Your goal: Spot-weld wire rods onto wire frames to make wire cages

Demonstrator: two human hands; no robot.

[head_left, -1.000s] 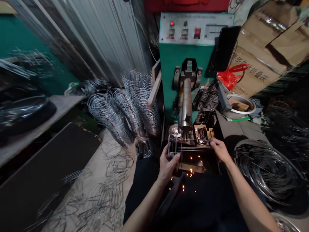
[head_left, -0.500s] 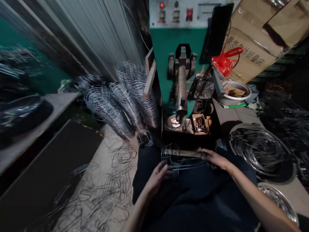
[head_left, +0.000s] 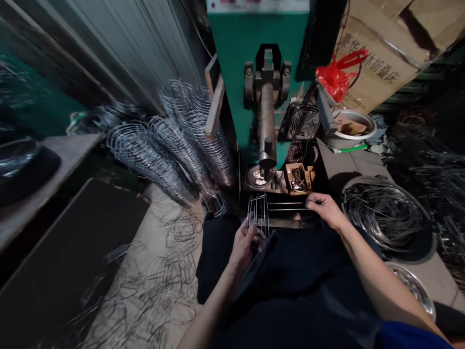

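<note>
My left hand is closed around the lower part of a small wire basket, its fingers partly hidden by the bars. Two long parallel wires run from the basket out to the right. At their far end, my right hand pinches them between thumb and fingers. Just beyond the basket, the metal cylinder of a green machine points down toward me. Under its tip sits a round dish with pale bits in it.
Tall stacks of nested wire rings lean at the left, with loose wire pieces over the floor. To the right are a basin of bent wires, a metal bowl, a red plastic bag and a small cardboard box.
Both hands have risen from the lap toward the machine, lifting the wire basket. It now stands out clearly below the cylinder. My view has tilted lower.
</note>
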